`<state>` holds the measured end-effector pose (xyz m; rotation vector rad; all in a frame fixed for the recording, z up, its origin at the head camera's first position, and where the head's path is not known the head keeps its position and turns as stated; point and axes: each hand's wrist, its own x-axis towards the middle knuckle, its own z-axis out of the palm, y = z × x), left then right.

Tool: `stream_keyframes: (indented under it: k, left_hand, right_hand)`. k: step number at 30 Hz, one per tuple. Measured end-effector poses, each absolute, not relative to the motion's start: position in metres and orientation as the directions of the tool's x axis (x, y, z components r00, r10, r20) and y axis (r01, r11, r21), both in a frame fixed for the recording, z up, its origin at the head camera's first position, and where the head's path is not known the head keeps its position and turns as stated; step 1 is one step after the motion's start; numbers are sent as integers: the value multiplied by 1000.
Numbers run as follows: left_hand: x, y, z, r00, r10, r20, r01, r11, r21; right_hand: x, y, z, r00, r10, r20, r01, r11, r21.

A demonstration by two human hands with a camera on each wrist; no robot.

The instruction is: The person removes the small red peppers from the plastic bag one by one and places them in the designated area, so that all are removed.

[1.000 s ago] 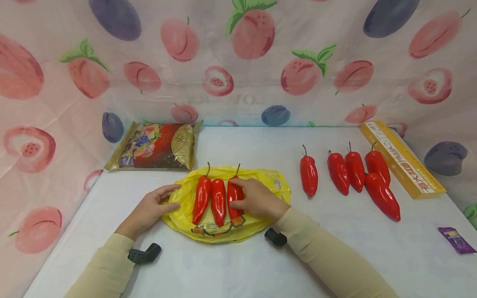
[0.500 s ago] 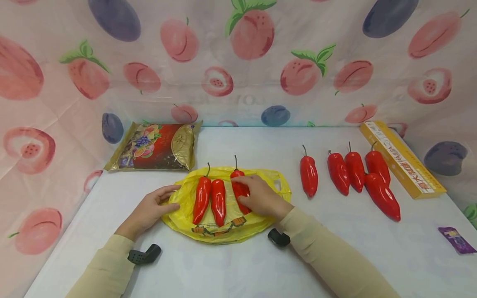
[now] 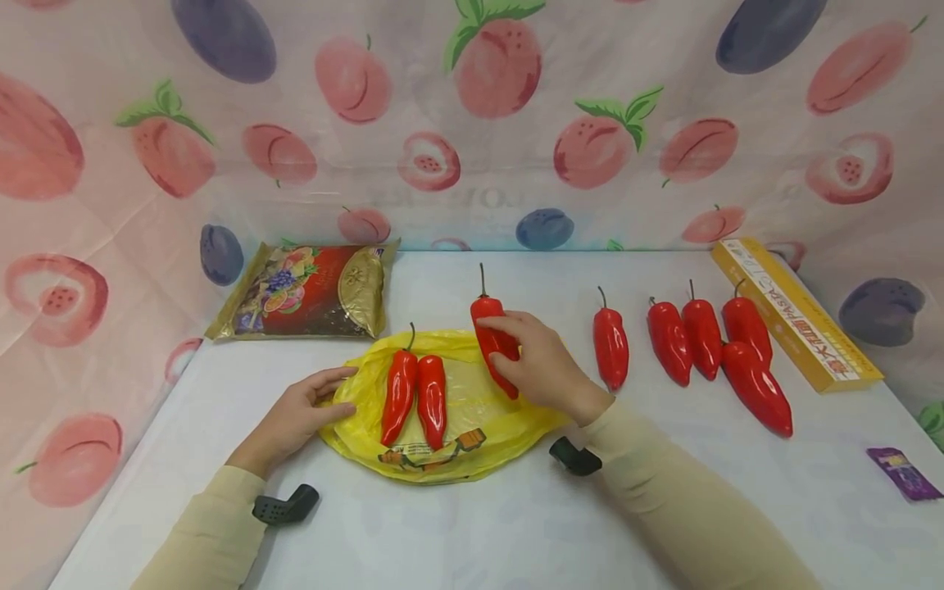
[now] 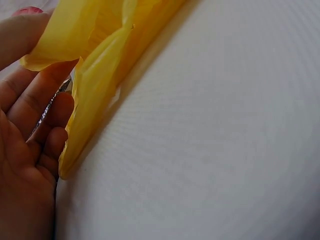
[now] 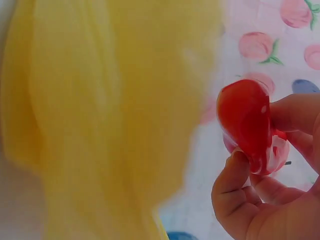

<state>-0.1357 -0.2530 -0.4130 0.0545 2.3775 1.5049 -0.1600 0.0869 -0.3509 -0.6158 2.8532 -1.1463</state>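
In the head view, my left hand (image 3: 291,418) rests at the left edge of a yellow plastic bag (image 3: 472,393). Its thumb and fingers are apart, and the left wrist view has the bag's rim (image 4: 100,90) against the loosely curved fingers. Over the bag's right part, my right hand (image 3: 546,360) grips a glossy red pepper (image 3: 490,319), stem pointing away from me. Thumb and fingers pinch that pepper (image 5: 245,115) in the right wrist view too. Two more red peppers (image 3: 399,397) lie side by side in the bag's opening.
To the right lie a single red pepper (image 3: 610,348) and a cluster of several others (image 3: 704,340). Beside them is a yellow pasta box (image 3: 796,315), with a small purple packet (image 3: 903,474) nearer me. A red and gold food bag (image 3: 306,291) lies at the back left.
My right hand has drawn the third pepper away from the two beside it, up and to the right, above the bag's right part. My left hand has stayed in place.
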Motion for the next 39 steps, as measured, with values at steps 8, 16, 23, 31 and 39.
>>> stream_keyframes:
  k: [8, 16, 23, 31, 39]
  left_hand:
    - [-133, -254, -412, -945, 222, -240, -127, 427, 895]
    - [-134, -256, -416, -946, 223, -234, -117, 437, 892]
    - [-133, -256, -416, -947, 225, -229, -114, 431, 895]
    - [-135, -256, -417, -948, 230, -220, -100, 441, 892]
    - [-136, -256, -417, -948, 233, -216, -95, 441, 893]
  right_hand:
    - [-155, 121, -337, -928, -342, 148, -357, 696, -623]
    - [-143, 161, -330, -954, -280, 104, -287, 765, -577]
    - [-133, 194, -333, -976, -210, 49, -201, 801, -564]
    - [-122, 231, -332, -995, -104, -13, -80, 838, -540]
    - [-116, 263, -338, -998, -66, -6, -54, 856, -514]
